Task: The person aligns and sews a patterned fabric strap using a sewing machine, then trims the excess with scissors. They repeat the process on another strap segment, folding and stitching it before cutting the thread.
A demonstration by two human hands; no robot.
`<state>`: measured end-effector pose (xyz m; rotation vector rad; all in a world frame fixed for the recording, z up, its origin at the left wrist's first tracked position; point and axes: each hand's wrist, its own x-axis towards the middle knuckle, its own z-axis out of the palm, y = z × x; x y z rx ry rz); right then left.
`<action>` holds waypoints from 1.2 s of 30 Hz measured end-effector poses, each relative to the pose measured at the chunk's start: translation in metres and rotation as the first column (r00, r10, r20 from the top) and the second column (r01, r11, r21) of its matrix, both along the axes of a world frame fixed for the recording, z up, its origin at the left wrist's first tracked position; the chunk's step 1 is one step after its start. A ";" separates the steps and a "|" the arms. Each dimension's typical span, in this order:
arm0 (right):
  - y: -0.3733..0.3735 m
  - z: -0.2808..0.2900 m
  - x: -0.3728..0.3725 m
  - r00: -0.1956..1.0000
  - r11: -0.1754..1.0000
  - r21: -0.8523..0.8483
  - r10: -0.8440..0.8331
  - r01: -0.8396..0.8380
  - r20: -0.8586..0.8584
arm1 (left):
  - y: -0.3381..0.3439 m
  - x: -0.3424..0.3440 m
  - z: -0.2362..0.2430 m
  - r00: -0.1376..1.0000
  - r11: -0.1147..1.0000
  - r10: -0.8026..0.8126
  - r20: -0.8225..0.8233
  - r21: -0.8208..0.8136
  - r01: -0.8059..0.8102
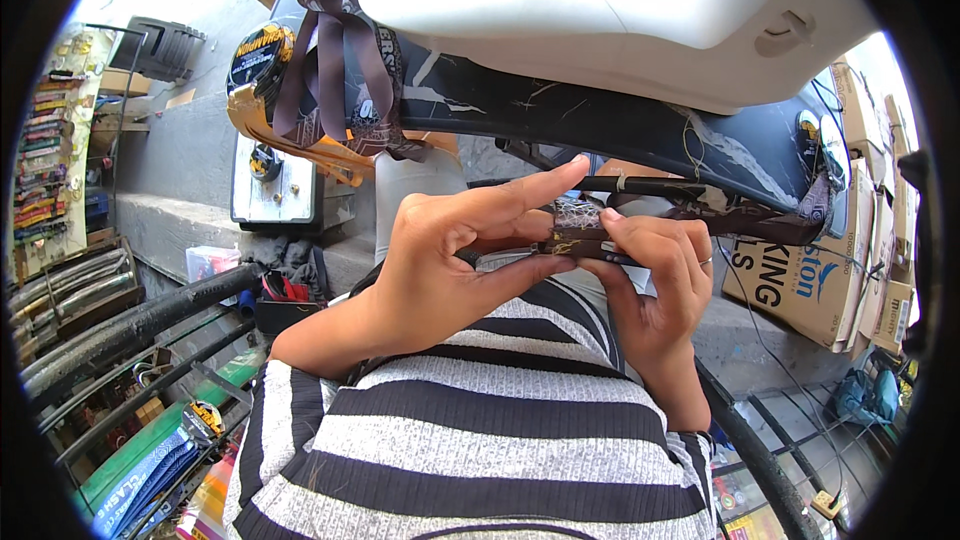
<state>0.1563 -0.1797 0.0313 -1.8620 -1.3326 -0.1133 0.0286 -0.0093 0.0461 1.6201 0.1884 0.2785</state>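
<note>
Large cardboard box (822, 290); teal plastic bag (866, 398) below box; far left of box, black plastic crate (160, 48); left of box, white-topped stand (252, 198); lower left of box, green panel (142, 443).

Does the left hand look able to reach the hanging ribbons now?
Probably yes: the ribbons hang ahead and left, with nothing visibly between, though the left hand holds a dark strip.

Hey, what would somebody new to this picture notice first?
Probably the boldly striped top filling the lower middle, and the big white machine along the upper edge. Between them, near the centre, the left hand and right hand pinch a dark strip. Dark ribbons hang in loops at upper left.
</note>
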 end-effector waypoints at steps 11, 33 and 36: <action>0.003 -0.002 0.003 1.000 1.000 -0.003 0.013 -0.013 -0.018 | 0.003 0.005 -0.003 0.999 0.998 -0.012 0.034 -0.067 0.014; 0.000 -0.003 0.004 0.999 1.000 -0.006 0.021 -0.021 -0.041 | 0.001 0.006 -0.003 0.999 0.992 0.034 -0.004 -0.121 -0.035; 0.000 -0.003 0.004 1.000 1.000 0.003 0.012 -0.012 -0.026 | 0.001 0.006 -0.003 0.999 0.992 0.033 0.003 -0.121 -0.033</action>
